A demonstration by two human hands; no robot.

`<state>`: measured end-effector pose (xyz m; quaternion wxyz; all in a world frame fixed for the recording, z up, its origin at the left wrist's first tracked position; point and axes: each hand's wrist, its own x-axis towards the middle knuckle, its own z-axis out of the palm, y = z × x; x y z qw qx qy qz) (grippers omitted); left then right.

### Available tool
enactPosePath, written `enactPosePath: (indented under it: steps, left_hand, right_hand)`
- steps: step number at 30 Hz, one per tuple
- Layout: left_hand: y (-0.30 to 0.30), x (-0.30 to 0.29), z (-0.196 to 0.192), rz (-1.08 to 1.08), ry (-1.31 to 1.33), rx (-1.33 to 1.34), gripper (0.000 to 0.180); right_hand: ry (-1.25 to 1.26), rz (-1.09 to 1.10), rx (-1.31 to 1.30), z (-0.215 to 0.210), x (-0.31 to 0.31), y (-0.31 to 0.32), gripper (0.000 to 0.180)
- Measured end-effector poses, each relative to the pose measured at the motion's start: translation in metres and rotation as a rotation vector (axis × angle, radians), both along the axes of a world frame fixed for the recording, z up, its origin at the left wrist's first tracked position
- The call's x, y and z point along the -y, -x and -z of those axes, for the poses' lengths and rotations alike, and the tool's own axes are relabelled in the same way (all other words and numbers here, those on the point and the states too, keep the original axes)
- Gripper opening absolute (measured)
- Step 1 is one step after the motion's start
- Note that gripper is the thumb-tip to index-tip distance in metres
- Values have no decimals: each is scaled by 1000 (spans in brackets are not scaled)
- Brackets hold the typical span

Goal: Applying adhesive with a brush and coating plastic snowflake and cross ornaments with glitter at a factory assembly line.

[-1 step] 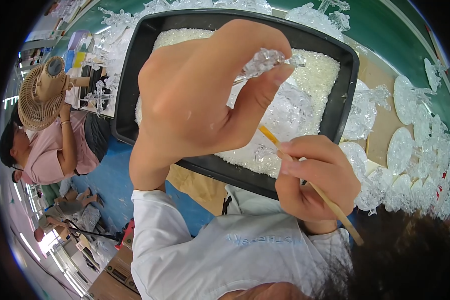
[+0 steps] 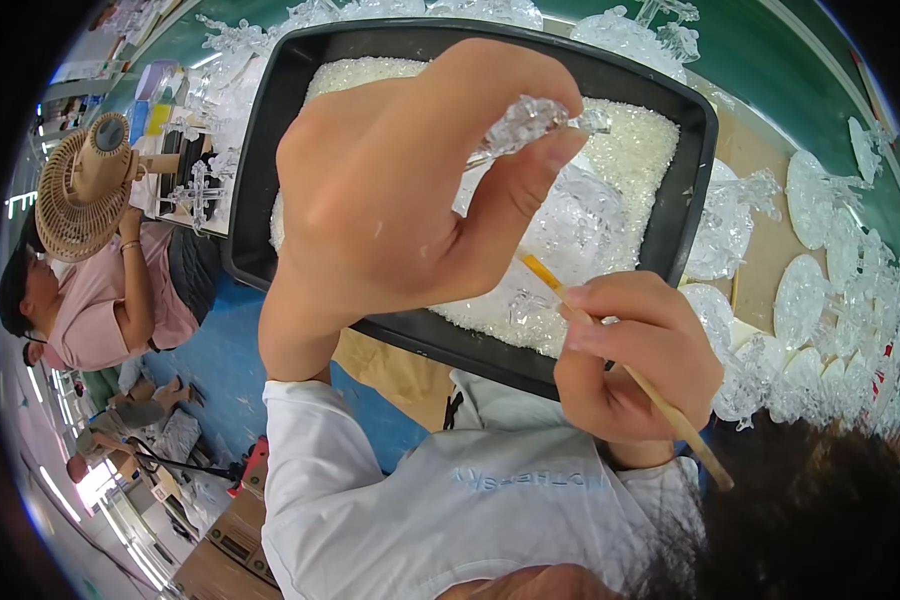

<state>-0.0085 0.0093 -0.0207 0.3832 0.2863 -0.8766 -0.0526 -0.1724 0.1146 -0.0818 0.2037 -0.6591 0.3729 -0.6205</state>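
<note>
My left hand (image 2: 400, 190) is raised over a black tray (image 2: 692, 190), thumb and fingers pinching a small clear, faceted figure (image 2: 530, 122). Part of that figure is hidden behind the fingers. Lower and to the right, my right hand (image 2: 635, 355) grips a thin wooden stick (image 2: 670, 415) like a pen. Its yellow-orange tip (image 2: 540, 270) points up and left, a little apart from the left hand. Inside the tray lies a bed of pale, glassy granules (image 2: 645, 150). A larger clear piece (image 2: 580, 215) rests on them, partly covered by my left hand.
Many clear figures on round bases (image 2: 800, 300) crowd the table to the right, with more along the back. At the left, a person in a pink shirt (image 2: 120, 300) is beside a beige fan (image 2: 90, 185). Brown paper (image 2: 395, 375) is below the tray.
The right hand and its stick have shifted very slightly, the stick's back end moving a bit right. My left hand looks still, with the clear figure in its pinch.
</note>
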Motion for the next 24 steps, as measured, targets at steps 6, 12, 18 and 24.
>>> enactPosePath:
  steps: [6,12,18,24]
  left_hand:
    - [-2,2,2,3,35,-11,15]
    - [0,2,0,4,27,-3,15]
    - [1,3,0,15,57,-7,15]
    - [-1,0,0,0,38,-4,15]
  right_hand:
    - [-38,-7,34,-3,-1,-2,26]
    - [-11,-8,21,-2,1,-2,26]
    - [-15,9,94,0,0,1,25]
    - [27,-42,2,-4,1,4,23]
